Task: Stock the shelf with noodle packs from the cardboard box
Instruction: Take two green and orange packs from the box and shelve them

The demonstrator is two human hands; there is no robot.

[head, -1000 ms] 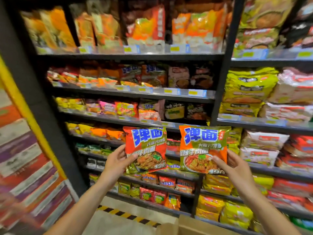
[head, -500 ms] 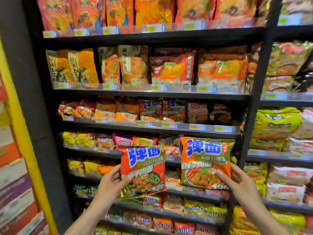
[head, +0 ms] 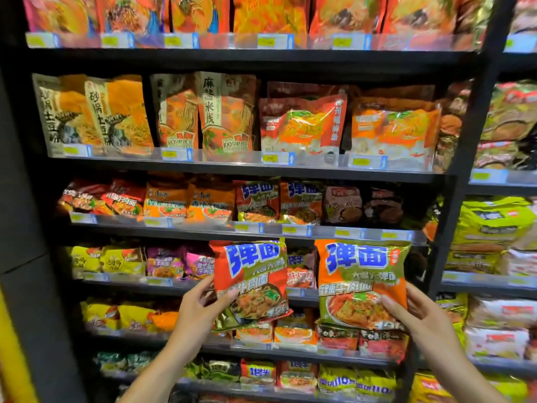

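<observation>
Noodle packs, two, both held up in front of the shelf (head: 247, 231) w/ the matching blue-lettered packs (head: 279, 200). Red-orange pack (head: 251, 282) in left hand (head: 200, 309): thumb on the front face near the pack's lower left, fingers (head: 203, 286) curled behind its left edge, pinching it. Orange-green pack (head: 361, 283) in right hand (head: 418, 312): thumb across the front lower right, other fingers wrapped behind the right edge. Both packs sit just below that shelf's price-label strip (head: 319, 230), roughly upright, left one tilted a bit.

Handling, my read: light, puffy foil bags, glossy so prob slippery; noodle block inside is brittle, so don't squeeze the middle. Best hold is the edge/side seam, as now, w/ thumb flat on the face. Film will crinkle and flex, so the top may flop when pushed in. Slide each in bottom-first behind the label strip, beside the same-brand packs. Cardboard box not in view.
</observation>
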